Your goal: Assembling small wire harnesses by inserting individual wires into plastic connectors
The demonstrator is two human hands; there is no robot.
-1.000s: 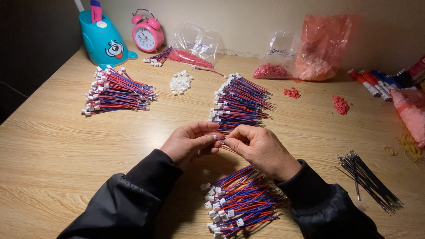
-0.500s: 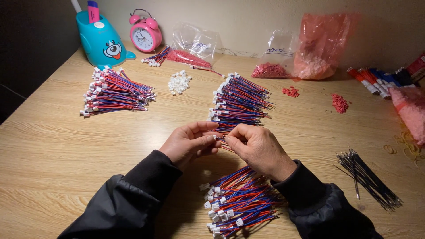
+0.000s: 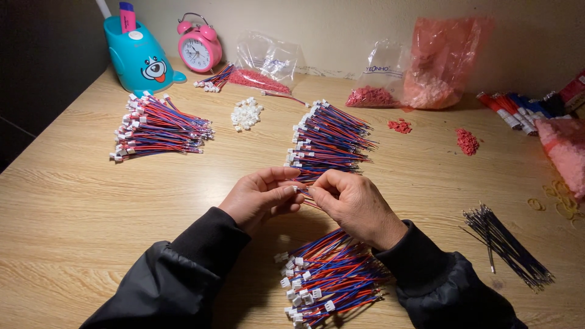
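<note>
Two hands: I am watching both working together at the centre of the frame, fingertips meeting over one small wire lead.
Left hand (image 3: pixel 259 198): it is pinching closed, thumb and forefinger nipping what looks like the white connector end of the wire lead (image 3: pixel 303 195).
Right hand (image 3: pixel 353 204): it is curling shut over the same lead from the other side, fingertips pressing near the plug; the exact contact is hidden, so I cannot tell whether it is gripping wire or housing.
Where the lead is sitting: centre of the frame, between the two hands, just above the wooden table (image 3: pixel 73 207), mostly covered by fingers.
How it is handling, as I judge it: very light, thin and floppy along the red and blue strands, stiff only at the plastic plug. The insulation looks smooth, so it is likely slipping under a loose pinch.
Where I am advising a hold: on the plug's flat sides with one hand, and on the wires just behind the plug with the other; pulling on the far ends is risking bent tips.
Near pile (image 3: pixel 329 277): finished-looking leads are lying at lower centre, just below the right wrist.
Middle pile (image 3: pixel 329 140): lying just above the hands.
Left pile (image 3: pixel 159 128): lying at upper left, well apart.
Loose white plugs (image 3: pixel 246 114): sitting between the upper piles.
Dark bare wires (image 3: pixel 506 244): lying at lower right.
</note>
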